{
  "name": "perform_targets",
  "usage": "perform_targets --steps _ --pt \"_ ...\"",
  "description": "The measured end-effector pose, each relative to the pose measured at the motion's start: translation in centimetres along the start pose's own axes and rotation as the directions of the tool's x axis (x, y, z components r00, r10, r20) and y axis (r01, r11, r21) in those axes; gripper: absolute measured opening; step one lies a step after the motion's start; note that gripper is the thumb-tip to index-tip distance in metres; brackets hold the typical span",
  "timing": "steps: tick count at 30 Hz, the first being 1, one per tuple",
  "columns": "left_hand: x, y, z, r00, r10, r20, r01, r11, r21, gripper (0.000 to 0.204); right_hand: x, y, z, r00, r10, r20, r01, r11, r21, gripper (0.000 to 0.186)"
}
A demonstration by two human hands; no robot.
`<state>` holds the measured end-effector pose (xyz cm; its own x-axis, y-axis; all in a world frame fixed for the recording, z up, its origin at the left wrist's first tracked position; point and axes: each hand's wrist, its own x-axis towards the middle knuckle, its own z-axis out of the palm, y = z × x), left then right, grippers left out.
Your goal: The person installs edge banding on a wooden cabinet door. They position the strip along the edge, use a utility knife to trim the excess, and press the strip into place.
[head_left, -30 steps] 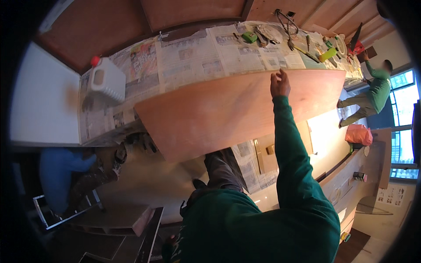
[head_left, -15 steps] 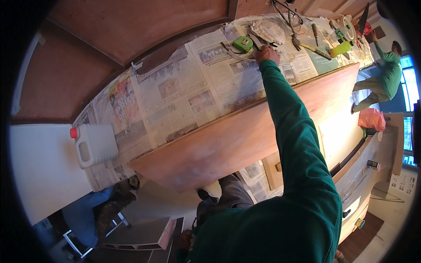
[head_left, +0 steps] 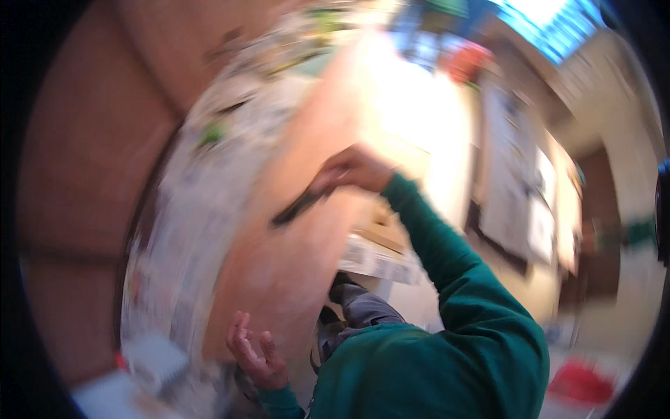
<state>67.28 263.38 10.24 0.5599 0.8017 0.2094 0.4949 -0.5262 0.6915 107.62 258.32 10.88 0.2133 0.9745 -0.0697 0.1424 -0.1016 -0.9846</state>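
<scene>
My right hand [head_left: 354, 168] is closed around a dark, narrow tool [head_left: 296, 209], whose exact kind is blurred by motion. The tool's far end points down and left over the reddish-brown wooden board [head_left: 269, 279]. My left hand [head_left: 257, 355] is raised beside the board's near end, holding nothing, its fingers apart and slightly curled. Beyond the board, a smeared green tape measure [head_left: 211, 133] lies on the newspaper-covered table [head_left: 192, 209].
A whitish jug [head_left: 157, 359] stands at the table's near left end. Several blurred tools lie toward the far end. Brown panels [head_left: 77, 167] line the left side. A grey-topped bench [head_left: 504, 181] and a red thing [head_left: 581, 382] are on the right.
My right hand has left the tabletop near the tape measure and come back over the board with the dark tool. My left hand has come into view. The whole view has swung right.
</scene>
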Motion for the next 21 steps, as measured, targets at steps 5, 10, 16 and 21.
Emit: perform_targets --steps 5,10,16,21 --pt "-3.4 4.0 6.0 0.585 0.426 0.69 -0.399 0.892 -0.212 0.04 -19.4 -1.8 8.5 0.978 0.159 -0.132 -0.156 0.987 0.029 0.03" --pt "-9.3 11.4 10.4 0.124 0.249 0.96 0.392 0.877 -0.279 0.032 -33.9 2.1 11.7 0.816 0.303 -0.493 -0.282 0.952 0.119 0.044" --pt "-12.7 18.5 19.0 0.064 0.517 0.853 0.42 0.762 -0.494 0.046 -43.7 4.5 11.3 0.83 0.256 -0.495 -0.039 0.913 0.407 0.038" --pt "-17.0 27.5 28.9 -0.15 0.641 0.753 0.234 0.763 -0.603 0.055 -52.4 4.7 5.0 0.602 0.318 -0.733 0.053 0.9 0.433 0.032"
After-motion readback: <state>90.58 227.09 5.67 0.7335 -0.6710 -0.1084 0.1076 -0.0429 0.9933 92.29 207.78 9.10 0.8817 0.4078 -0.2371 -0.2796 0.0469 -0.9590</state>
